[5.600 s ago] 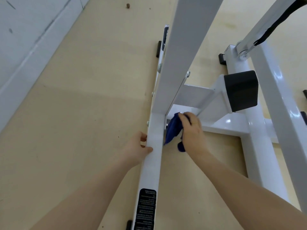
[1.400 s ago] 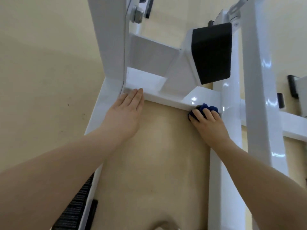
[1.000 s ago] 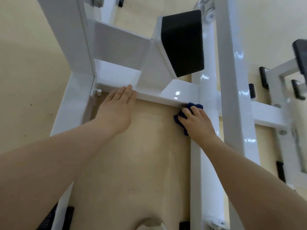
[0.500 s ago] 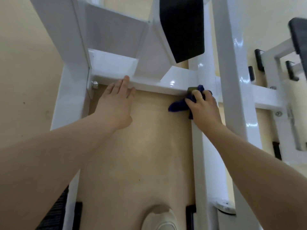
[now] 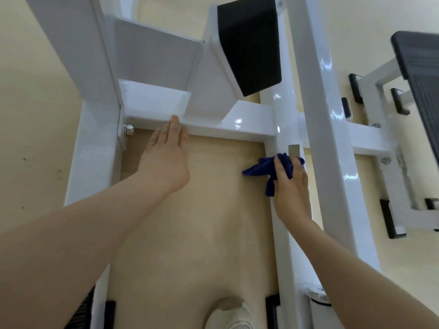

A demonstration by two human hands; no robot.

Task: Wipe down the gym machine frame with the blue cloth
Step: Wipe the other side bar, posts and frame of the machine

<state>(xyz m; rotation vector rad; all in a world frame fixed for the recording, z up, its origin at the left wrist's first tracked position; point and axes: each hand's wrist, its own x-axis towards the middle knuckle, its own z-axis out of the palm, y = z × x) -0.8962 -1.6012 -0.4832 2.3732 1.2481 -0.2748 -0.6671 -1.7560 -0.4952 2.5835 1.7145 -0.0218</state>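
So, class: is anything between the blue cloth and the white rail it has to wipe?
Nothing visible. The right hand holds the blue cloth directly against the white rail, just below its joint with the crossbar. The left hand rests open on that crossbar, well aside.

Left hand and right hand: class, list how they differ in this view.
The left hand lies flat with straight fingers on the white crossbar; the right hand curls around the blue cloth. The left holds nothing; the right presses the cloth against the lengthwise bar. Both touch the frame.
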